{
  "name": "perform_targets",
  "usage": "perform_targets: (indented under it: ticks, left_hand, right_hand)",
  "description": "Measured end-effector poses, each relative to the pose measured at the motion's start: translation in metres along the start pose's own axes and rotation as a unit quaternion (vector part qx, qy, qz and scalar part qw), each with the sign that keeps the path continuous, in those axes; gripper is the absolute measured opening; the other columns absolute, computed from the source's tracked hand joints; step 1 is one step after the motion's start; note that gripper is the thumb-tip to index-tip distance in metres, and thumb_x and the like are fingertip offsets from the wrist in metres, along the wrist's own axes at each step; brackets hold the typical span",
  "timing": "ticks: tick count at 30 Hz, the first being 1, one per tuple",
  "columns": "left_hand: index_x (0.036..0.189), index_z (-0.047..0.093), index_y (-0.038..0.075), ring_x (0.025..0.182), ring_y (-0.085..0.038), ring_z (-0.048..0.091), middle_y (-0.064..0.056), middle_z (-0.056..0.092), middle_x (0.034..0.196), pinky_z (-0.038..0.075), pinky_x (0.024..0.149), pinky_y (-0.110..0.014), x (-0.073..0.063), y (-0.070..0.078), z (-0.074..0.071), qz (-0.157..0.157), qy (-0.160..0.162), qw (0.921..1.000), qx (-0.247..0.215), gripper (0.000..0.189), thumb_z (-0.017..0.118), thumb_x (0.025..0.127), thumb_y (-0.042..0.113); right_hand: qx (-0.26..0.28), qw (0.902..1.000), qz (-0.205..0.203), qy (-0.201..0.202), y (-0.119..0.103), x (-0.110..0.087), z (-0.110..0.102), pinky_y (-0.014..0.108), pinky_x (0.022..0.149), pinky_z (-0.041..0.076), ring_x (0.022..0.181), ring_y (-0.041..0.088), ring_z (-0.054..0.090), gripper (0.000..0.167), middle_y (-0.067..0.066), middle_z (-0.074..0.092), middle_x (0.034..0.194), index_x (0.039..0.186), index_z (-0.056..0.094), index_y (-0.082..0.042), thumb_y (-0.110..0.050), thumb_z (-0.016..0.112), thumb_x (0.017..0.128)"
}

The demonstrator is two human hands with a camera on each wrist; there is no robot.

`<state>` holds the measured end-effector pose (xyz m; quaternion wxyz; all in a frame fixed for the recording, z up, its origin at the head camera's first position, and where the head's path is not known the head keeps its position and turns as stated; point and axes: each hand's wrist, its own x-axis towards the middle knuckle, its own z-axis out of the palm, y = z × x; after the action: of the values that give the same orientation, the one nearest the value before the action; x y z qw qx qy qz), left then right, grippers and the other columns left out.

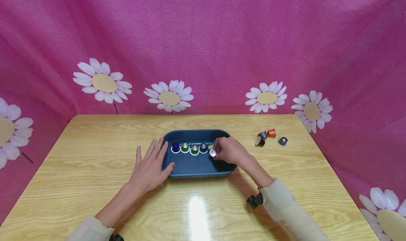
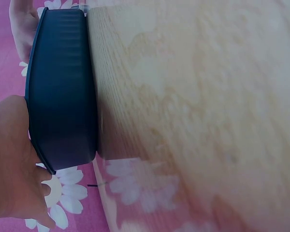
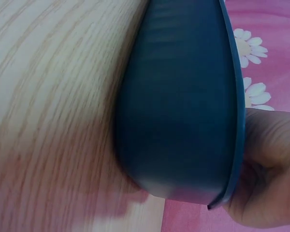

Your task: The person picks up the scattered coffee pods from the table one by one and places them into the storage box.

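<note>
A dark blue plastic tub (image 1: 196, 165) sits on the wooden table. Inside it, a row of coffee capsules stands foil side down: a blue-purple capsule (image 1: 176, 147), two green capsules (image 1: 190, 149) and a grey-purple capsule (image 1: 203, 148). My right hand (image 1: 231, 150) reaches over the tub's right side and pinches a coffee capsule (image 1: 214, 152), its silver foil lid tilted towards me. A greenish bit shows beside it; whether it is another capsule I cannot tell. My left hand (image 1: 150, 168) rests at the tub's left rim, fingers straight. Both wrist views show mainly the tub's outer wall (image 2: 63, 92).
On the table right of the tub lie more capsules: a red capsule (image 1: 271, 133), a dark capsule (image 1: 262, 135), a tipped capsule (image 1: 259, 141) and a grey upright capsule (image 1: 283, 141). A pink cloth (image 1: 203, 50) with daisies hangs behind the wooden table (image 1: 95, 156).
</note>
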<state>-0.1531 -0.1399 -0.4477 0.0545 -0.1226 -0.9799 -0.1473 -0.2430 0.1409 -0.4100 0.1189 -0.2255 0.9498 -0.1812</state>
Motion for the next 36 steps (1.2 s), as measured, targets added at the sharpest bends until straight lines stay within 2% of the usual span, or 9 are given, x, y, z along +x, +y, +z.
perform_targets:
  ticks: [11, 22, 36]
  left_hand:
    - [0.156, 0.031, 0.003, 0.15, -0.036, 0.014, -0.016, 0.021, 0.163, 0.0, 0.111, -0.069, -0.0002, 0.0, -0.0002, 0.0, -0.002, 1.0, 0.001, 0.078, 0.054, 0.098, 0.049]
    - [0.155, 0.032, 0.002, 0.15, -0.036, 0.014, -0.017, 0.022, 0.163, 0.001, 0.111, -0.069, -0.001, 0.0009, -0.0014, 0.001, 0.003, 1.0, 0.003, 0.077, 0.055, 0.097, 0.047]
    - [0.156, 0.032, 0.003, 0.15, -0.036, 0.015, -0.017, 0.022, 0.163, 0.001, 0.111, -0.069, 0.0002, 0.0014, -0.0002, -0.001, 0.001, 1.0, 0.002, 0.078, 0.054, 0.097, 0.049]
  right_hand:
    - [-0.021, 0.999, -0.03, 0.025, -0.0005, -0.0008, 0.0033, 0.035, 0.073, 0.05, 0.074, 0.011, 0.059, 0.022, -0.006, 0.067, 0.08, 0.096, 0.072, -0.011, -0.016, 0.086, 0.079]
    - [-0.027, 0.9986, -0.035, 0.028, -0.0006, -0.0017, 0.0039, 0.037, 0.073, 0.051, 0.078, 0.014, 0.061, 0.023, -0.003, 0.069, 0.086, 0.096, 0.07, -0.012, -0.015, 0.086, 0.079]
    - [-0.013, 0.9984, -0.04, 0.038, 0.0015, -0.0039, 0.0034, 0.036, 0.071, 0.05, 0.074, 0.015, 0.058, 0.027, -0.001, 0.068, 0.084, 0.101, 0.07, -0.009, -0.017, 0.085, 0.08]
